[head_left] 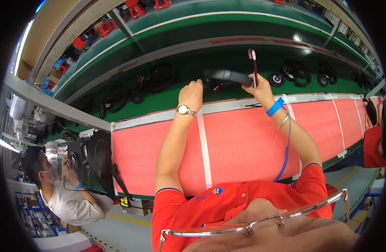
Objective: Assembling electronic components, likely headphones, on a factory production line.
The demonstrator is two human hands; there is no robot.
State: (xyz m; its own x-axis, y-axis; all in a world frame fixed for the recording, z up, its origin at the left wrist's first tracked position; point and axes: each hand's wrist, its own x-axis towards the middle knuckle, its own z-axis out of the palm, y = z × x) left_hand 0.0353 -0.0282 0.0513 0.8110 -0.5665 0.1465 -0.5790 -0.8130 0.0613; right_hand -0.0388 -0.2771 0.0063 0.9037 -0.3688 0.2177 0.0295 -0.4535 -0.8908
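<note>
My right hand (260, 90) is closed round a toothbrush (254, 69) with a dark red handle, its pale head pointing up. The same fingers touch the right end of a thick, curved black band (230, 77), which looks like part of headphones and is blurred. My left hand (191, 96) is closed in a fist near the band's left end; what its fingers hold, if anything, is hidden. A blue strap (275, 107) with a cord circles my right wrist, and a metal watch (184, 109) sits on my left.
Several black headphones lie along the green belt (193, 91), among them a pair (298, 72) on the right and another (159, 77) on the left. A pink worktop (243, 143) with white tape lines lies under my arms. A co-worker (67, 189) sits at left; a black bag (99, 155) hangs nearby.
</note>
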